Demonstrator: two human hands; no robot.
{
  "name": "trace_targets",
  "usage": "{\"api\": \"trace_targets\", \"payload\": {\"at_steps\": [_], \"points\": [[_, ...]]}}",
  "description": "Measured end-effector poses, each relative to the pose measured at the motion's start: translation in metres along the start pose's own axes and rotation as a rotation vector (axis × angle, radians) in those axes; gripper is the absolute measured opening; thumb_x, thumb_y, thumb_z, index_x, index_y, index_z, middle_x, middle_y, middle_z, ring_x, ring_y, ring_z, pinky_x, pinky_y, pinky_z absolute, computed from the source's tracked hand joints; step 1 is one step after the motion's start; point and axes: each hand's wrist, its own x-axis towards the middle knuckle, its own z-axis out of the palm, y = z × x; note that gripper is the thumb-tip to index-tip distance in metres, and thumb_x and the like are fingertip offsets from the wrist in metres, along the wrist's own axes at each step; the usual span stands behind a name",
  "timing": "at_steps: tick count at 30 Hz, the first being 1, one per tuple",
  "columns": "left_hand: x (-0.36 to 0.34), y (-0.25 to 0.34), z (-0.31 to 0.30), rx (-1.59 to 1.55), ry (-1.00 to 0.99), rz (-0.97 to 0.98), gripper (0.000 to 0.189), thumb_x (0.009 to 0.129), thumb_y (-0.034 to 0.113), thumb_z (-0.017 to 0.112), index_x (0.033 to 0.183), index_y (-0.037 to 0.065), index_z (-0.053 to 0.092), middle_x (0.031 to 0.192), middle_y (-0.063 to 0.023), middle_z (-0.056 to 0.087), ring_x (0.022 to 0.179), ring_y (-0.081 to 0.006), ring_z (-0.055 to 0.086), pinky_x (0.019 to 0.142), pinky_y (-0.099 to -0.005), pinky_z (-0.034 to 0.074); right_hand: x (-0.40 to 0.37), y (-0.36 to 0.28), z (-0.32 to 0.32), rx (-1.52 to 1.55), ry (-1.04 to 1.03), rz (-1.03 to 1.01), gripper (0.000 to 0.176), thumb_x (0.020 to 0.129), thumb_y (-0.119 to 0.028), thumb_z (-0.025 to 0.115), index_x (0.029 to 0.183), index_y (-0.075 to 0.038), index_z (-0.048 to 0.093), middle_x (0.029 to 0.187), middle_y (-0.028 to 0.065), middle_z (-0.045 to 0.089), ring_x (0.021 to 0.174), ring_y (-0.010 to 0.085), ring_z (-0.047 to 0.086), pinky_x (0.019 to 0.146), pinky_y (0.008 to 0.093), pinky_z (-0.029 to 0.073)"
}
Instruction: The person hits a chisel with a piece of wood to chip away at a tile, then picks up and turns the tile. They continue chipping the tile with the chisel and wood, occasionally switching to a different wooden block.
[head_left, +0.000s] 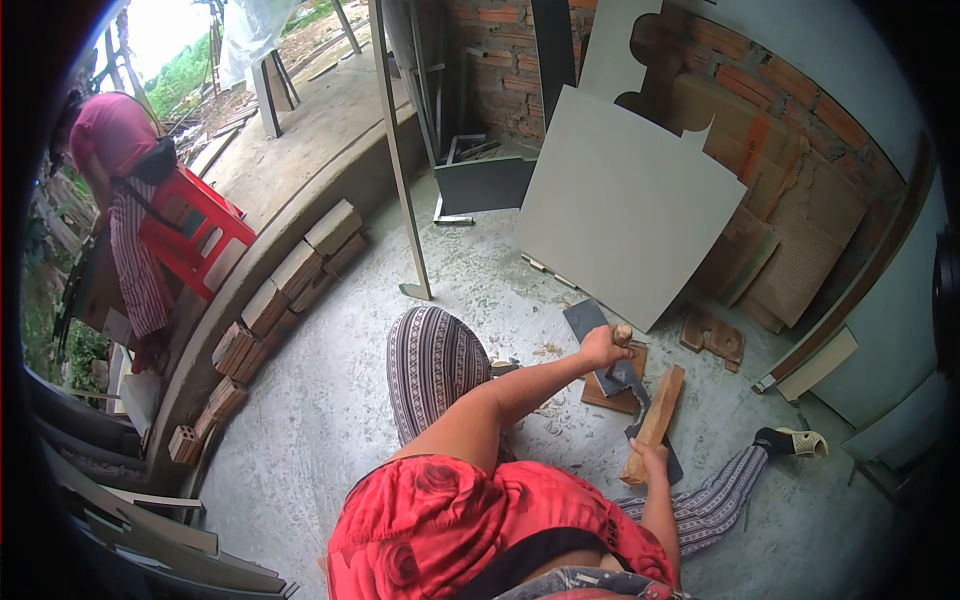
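My left hand (pixel 603 350), at the end of the outstretched arm, is closed around a tool with a rounded wooden handle (pixel 623 334). Dark curved metal (pixel 628 382) shows just below that hand, beside the wood. Gripped near its lower end by my right hand (pixel 651 459), a squared wooden block (pixel 660 412) slants up and away from me. A brown wooden board (pixel 605 392) lies on the floor under the dark metal. Just beyond my left hand is a dark flat piece (pixel 584 318).
A large pale panel (pixel 630 195) leans ahead, with cardboard (pixel 810 210) to its right. A cut wooden piece (pixel 712 338) lies on the concrete floor. Bricks (pixel 268 307) line the ledge at left. Beyond it, a person (pixel 115 140) in pink bends by a red plastic stool (pixel 205 235).
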Motion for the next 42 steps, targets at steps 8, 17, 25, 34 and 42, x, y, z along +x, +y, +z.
{"api": "trace_targets", "payload": {"at_steps": [8,17,25,34,42], "points": [[0.003,-0.004,0.001,0.017,-0.069,-0.043,0.046,0.062,0.032,0.079,0.093,0.003,0.062,0.088,-0.0145,0.066,0.085,-0.029,0.063,0.078,-0.0359,0.048,0.006,0.008,-0.002,0.037,-0.017,0.007,0.045,0.065,-0.012,0.078,0.101,0.005,0.058,0.09,0.0107,0.062,0.076,0.0222,0.061,0.069,0.0334,0.047],[0.0,-0.003,0.003,0.016,-0.1,-0.036,0.044,0.064,0.027,0.076,0.097,0.005,0.06,0.09,-0.0136,0.066,0.088,-0.029,0.063,0.08,-0.0355,0.047,0.0,0.007,-0.001,0.04,-0.009,-0.012,0.044,0.065,-0.011,0.078,0.101,0.006,0.058,0.09,0.0105,0.062,0.076,0.0219,0.061,0.068,0.0331,0.047],[0.0,-0.008,0.006,-0.035,-0.095,0.026,0.049,0.06,0.032,0.077,0.097,0.005,0.06,0.088,-0.0167,0.065,0.087,-0.0326,0.063,0.077,-0.0381,0.048,0.008,0.013,-0.002,0.069,0.002,-0.038,0.038,0.065,-0.01,0.078,0.096,0.004,0.061,0.083,0.0095,0.064,0.069,0.0216,0.062,0.063,0.0339,0.049],[-0.007,0.006,0.001,0.005,-0.159,0.036,0.046,0.06,0.023,0.078,0.097,0.005,0.058,0.09,-0.014,0.065,0.089,-0.0297,0.062,0.079,-0.0358,0.047,0.008,0.011,-0.001,0.039,0.01,-0.022,0.038,0.065,-0.009,0.078,0.096,0.004,0.06,0.084,0.0095,0.064,0.069,0.0222,0.062,0.063,0.0341,0.049],[-0.013,0.013,0.001,0.038,-0.166,0.083,0.048,0.058,0.024,0.078,0.096,0.005,0.058,0.093,-0.0166,0.064,0.092,-0.034,0.06,0.08,-0.0381,0.046,0.008,0.011,-0.002,0.051,-0.004,-0.044,0.038,0.065,-0.009,0.078,0.096,0.005,0.06,0.084,0.0094,0.064,0.069,0.0214,0.062,0.063,0.0338,0.05]]}}
